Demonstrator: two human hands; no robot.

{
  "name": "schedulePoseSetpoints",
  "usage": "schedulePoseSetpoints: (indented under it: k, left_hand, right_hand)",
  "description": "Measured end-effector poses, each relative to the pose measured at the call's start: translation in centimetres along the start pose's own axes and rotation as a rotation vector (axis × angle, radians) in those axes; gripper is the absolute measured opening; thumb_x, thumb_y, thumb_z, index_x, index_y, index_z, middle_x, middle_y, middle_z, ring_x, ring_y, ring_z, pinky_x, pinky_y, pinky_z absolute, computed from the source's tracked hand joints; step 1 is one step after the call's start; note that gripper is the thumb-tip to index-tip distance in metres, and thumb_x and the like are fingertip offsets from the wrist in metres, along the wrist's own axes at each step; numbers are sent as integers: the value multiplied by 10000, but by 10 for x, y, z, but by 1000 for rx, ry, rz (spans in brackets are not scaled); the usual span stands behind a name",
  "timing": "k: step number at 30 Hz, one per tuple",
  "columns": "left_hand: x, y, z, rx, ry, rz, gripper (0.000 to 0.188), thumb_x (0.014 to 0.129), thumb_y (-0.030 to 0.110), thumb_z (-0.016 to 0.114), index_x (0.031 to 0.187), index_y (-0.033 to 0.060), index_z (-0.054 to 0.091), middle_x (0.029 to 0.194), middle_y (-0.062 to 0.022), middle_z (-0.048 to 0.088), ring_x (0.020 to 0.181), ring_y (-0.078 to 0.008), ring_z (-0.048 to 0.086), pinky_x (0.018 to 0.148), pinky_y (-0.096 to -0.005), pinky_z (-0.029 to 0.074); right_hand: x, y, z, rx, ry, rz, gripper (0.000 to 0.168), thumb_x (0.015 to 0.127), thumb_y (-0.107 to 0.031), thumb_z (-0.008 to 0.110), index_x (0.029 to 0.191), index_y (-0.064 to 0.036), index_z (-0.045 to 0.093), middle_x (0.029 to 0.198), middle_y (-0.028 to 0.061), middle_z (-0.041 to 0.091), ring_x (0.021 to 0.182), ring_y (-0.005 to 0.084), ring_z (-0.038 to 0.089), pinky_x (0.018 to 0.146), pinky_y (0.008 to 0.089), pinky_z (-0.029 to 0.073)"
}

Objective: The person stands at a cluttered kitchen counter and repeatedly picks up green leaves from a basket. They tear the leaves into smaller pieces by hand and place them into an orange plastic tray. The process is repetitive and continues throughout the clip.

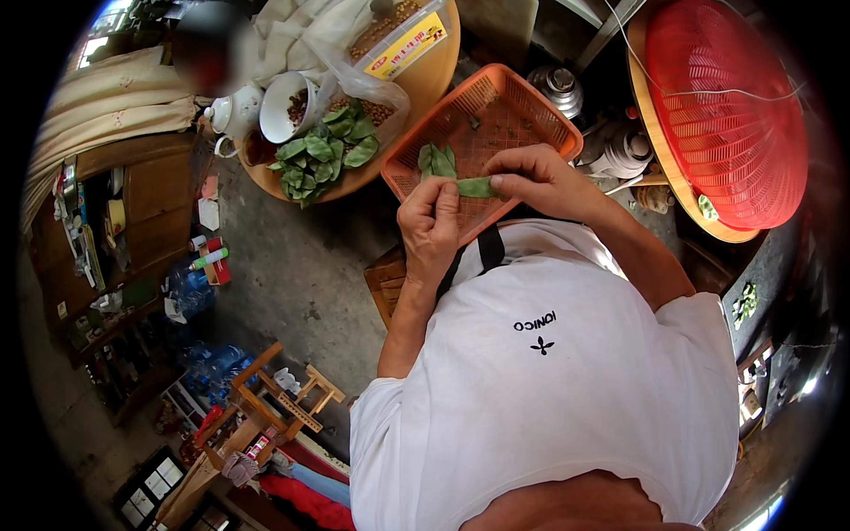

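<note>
A flat green bean pod point(475, 188) is pinched between my two hands over an orange plastic basket point(403, 157). My left hand point(431, 216) grips the pod's left end, and my right hand point(531, 176) has thumb and fingers on its right end. More green pods point(436, 160) lie in the basket just behind my left hand, with small green scraps point(474, 123) on the mesh. To the left, a heap of flat green pods point(322, 152) rests on a round wooden table point(435, 73).
The table also bears a white bowl point(275, 109), a teapot point(236, 111) and a clear plastic box point(392, 40). A red mesh food cover point(724, 119) sits on a wooden board at right, near metal flasks point(556, 89). A wooden chair point(265, 398) stands lower left.
</note>
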State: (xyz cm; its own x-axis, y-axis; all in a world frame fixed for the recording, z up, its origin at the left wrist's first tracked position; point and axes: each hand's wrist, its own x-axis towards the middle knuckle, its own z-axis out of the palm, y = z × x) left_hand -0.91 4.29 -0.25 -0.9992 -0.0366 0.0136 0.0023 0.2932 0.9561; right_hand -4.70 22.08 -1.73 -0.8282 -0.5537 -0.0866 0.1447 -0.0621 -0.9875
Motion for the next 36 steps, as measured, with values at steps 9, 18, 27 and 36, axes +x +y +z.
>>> schedulePoseSetpoints:
  k: [9, 18, 27, 36]
  left_hand:
    - [16, 6, -6, 370, -343, 290, 83, 716, 61, 562, 771, 2, 583, 688, -104, 556, 546, -226, 537, 503, -289, 411]
    - [11, 3, 3, 419, -77, 344, 75, 678, 8, 589, 752, 12, 580, 645, -113, 521, 555, -269, 527, 484, -301, 404]
    - [7, 1, 13, -527, 81, -264, 143, 852, 110, 532, 815, -5, 609, 651, 29, 515, 520, -50, 415, 472, -183, 325]
    - [8, -12, -2, -955, -90, -299, 183, 856, 154, 532, 966, 10, 559, 669, 16, 453, 578, -55, 395, 493, -181, 317]
  right_hand:
    - [5, -9, 2, -572, -71, -280, 100, 711, -75, 553, 695, 20, 525, 622, 133, 523, 589, 290, 532, 532, 350, 412]
    - [14, 8, 19, -249, 180, -214, 103, 715, -67, 513, 746, 25, 549, 593, 88, 524, 539, 186, 506, 506, 301, 395]
    - [8, 11, 30, 595, 244, 204, 92, 834, -114, 506, 810, -43, 561, 613, -52, 453, 496, 7, 359, 406, 154, 245]
    - [-7, -2, 23, 512, 116, 246, 133, 807, -70, 458, 853, -12, 569, 699, -13, 523, 598, 26, 469, 487, 164, 356]
